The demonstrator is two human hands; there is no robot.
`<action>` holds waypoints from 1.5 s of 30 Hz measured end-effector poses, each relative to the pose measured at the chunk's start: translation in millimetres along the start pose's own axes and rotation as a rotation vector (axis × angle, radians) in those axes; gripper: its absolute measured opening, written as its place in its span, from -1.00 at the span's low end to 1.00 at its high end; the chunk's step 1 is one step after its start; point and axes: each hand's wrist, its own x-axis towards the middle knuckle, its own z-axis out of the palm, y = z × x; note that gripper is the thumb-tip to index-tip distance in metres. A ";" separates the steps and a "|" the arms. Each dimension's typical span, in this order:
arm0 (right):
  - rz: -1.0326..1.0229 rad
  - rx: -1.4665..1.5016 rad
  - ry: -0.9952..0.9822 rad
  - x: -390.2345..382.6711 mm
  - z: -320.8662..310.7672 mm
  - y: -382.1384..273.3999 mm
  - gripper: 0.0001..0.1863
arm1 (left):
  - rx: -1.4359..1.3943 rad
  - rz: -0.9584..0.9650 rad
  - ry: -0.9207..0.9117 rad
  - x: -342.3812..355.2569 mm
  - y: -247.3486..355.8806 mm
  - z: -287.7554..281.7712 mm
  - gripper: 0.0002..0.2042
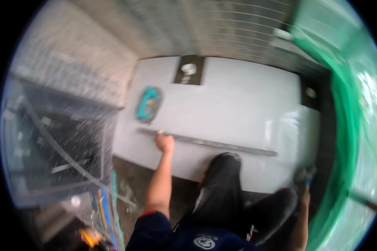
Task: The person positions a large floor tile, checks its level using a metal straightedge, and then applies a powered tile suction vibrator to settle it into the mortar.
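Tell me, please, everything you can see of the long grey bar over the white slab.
The long grey bar is straight, narrow and dull, metallic-looking, with its left end blurred. It stretches across the white slab, slanting toward the person at its right end. The person's left grip is on it near the left end; blur hides how the fingers close. Whether it rests flat on the slab or is slightly raised, I cannot tell.

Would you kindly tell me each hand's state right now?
Left hand: closed on the long grey bar, near its left end.
Right hand: holding a dark-headed tool, blurred.
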 end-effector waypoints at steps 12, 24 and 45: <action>-0.309 -0.395 -0.108 85.7 55.7 -248.5 -0.11 | -0.341 0.970 -0.552 -237.1 333.0 194.0 -0.73; -0.314 -0.446 -0.363 105.9 102.1 -351.2 -0.05 | 0.182 0.803 -0.503 -207.7 428.4 223.0 -0.50; -0.242 -0.471 -0.579 132.7 106.8 -422.4 -0.03 | 0.083 0.873 -0.370 -154.5 435.0 236.2 -0.48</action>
